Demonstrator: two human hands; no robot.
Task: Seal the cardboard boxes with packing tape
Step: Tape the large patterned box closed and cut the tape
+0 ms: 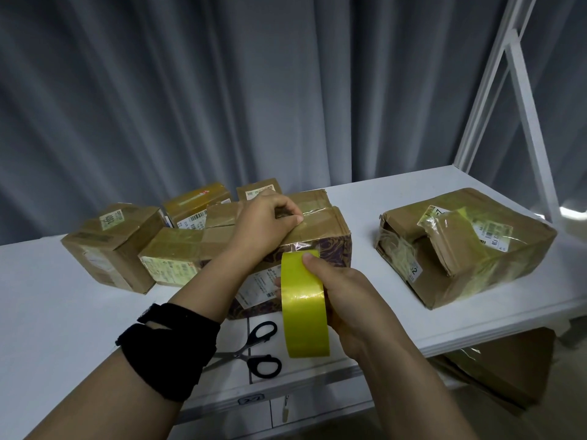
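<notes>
You are working at the middle of the frame, where the box [320, 225] being sealed is standing on the white surface [47, 296]. Your left hand [263, 222] is lying on top of it with its fingers curled, thumb and fingertips pinching down a tape strip [317, 212] along the top flaps. Your right hand [346, 296] is gripping the yellow tape roll [303, 306], fingers wrapped round it, holding it upright just in front of the box's near side. The scissors [259, 347] are lying open on the surface at lower centre, below the roll. Several smaller boxes [117, 246] are crowding together left of centre, touching one another, and a large taped box [460, 274] is sitting well apart at the right
</notes>
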